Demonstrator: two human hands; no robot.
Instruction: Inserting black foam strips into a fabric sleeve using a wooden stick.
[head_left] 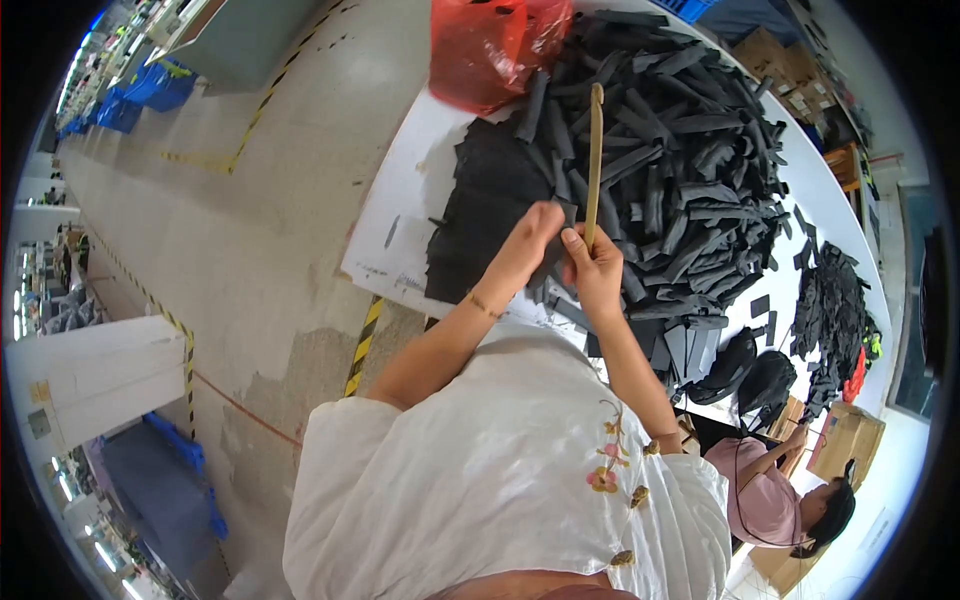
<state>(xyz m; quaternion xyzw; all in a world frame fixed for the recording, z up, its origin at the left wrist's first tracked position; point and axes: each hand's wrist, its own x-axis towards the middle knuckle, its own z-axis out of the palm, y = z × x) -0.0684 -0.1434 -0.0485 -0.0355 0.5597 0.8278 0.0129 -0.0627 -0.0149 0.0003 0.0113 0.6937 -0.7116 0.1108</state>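
A long, pale wooden stick [596, 150] with a notched tip stands up from my right hand [597, 275], whose fingers are closed round its lower end. The same hand's thumb presses at the edge of a black fabric strip [553, 262] between my hands. Close on its left, my left hand [540, 225] is curled shut and slightly blurred; what its fingers pinch is hidden. Beneath and beyond my hands lie flat black fabric pieces [485, 200]. A large heap of folded black strips [670, 170] covers the table to the right.
A red plastic bag [495, 50] sits at the white table's [405, 190] far edge. Another black heap [832, 310] and black bags [765, 385] lie at right, near a person in pink [755, 490]. Yellow-black tape [365, 345] marks the floor; blue crates [160, 85] stand far left.
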